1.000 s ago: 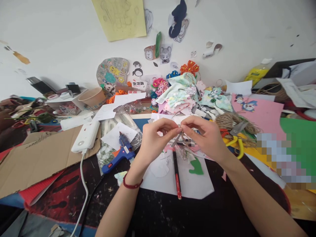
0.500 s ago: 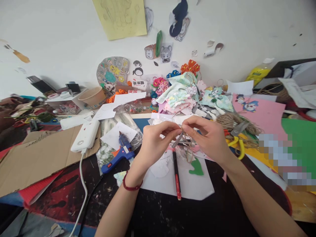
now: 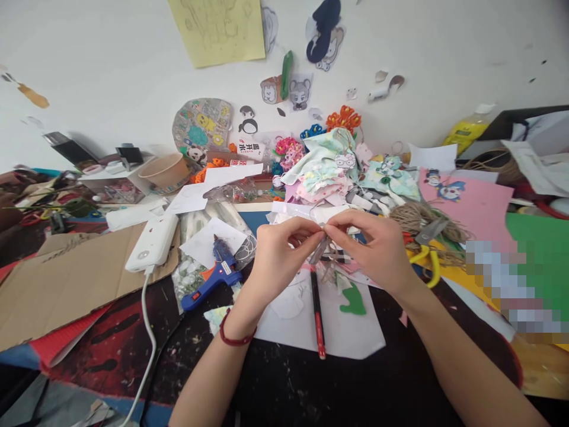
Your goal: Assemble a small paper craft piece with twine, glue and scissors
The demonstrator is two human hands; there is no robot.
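We pinch the small grey craft piece [image 3: 320,249] between the fingertips of the left hand [image 3: 284,255] and right hand [image 3: 373,249], at 12 o'clock over the white paper sheet [image 3: 355,338]; this fine work calls for a steady pinch.

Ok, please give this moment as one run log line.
left hand: pinches small craft piece | right hand: pinches same piece | nearby: black-and-red marker, blue glue gun

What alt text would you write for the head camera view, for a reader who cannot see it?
The left hand and right hand pinch a small craft piece over a cluttered table, among jute twine, yellow-handled scissors and a blue glue gun.
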